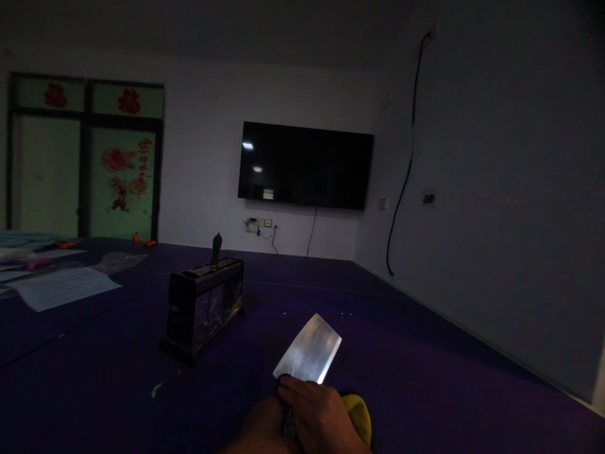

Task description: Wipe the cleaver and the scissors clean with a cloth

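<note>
A broad cleaver [309,349] is in hand, in front of the dark holder [207,307] and to its right, its blade tilted up and away from the wearer. The step seems to be close handling of this blade near its handle end; the next move would call for a firm hold, with the fingers clear of the edges. The right hand [324,410] has its fingers curled over the near end of the cleaver, gripping it there. The left hand [267,419] is close against the right one, in shadow; I cannot tell how its fingers are set.

The blade is flat, four-cornered metal with a brushed sheen. Beside the right hand, a rounded yellow object [358,416] is mostly hidden. The holder is boxy and upright, with glossy, see-through-looking sides and wider feet; a dark, bulbous handle [216,251] rises from its top. The surface [425,378] beneath is smooth, deep purple. Left of the holder lie a thin printed sheet [66,288] and crinkled clear plastic [118,261]; beyond it, to the right, hangs a glossy black screen [305,166].
</note>
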A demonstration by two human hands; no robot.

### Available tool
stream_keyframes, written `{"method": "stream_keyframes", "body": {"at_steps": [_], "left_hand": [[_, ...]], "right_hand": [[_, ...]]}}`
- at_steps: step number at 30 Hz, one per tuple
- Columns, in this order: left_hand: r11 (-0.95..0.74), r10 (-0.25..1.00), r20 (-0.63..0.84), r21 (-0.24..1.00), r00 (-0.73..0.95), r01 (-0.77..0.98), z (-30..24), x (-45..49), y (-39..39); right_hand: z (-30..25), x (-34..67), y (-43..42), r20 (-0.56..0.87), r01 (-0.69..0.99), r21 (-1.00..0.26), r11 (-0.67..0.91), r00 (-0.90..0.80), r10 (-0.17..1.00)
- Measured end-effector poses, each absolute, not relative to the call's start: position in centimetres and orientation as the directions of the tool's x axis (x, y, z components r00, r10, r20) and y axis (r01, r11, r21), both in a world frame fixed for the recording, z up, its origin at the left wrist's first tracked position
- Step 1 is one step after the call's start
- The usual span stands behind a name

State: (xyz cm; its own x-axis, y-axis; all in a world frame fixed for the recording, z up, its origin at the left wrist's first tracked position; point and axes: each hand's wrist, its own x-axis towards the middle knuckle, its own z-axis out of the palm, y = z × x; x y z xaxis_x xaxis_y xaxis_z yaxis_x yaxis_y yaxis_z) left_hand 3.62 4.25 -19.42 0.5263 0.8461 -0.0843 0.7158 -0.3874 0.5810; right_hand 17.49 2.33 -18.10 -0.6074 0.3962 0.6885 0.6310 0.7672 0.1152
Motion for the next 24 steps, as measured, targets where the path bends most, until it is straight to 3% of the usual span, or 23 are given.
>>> {"method": "stream_keyframes", "body": {"at_steps": [13, 24], "left_hand": [[-0.312, 0.893, -0.1, 0.564, 0.438, 0.765, -19.1, 3.3, 3.4], [-0.357, 0.855, -0.108, 0.588, 0.508, 0.726, -19.0, 3.9, 4.0]], "right_hand": [[-18.4, 18.7, 3.0, 0.754, 0.708, 0.037, 0.705, -0.483, 0.446], [-17.7, 17.5, 2.0, 0.683, 0.639, 0.062, 0.766, -0.587, 0.434]]}}
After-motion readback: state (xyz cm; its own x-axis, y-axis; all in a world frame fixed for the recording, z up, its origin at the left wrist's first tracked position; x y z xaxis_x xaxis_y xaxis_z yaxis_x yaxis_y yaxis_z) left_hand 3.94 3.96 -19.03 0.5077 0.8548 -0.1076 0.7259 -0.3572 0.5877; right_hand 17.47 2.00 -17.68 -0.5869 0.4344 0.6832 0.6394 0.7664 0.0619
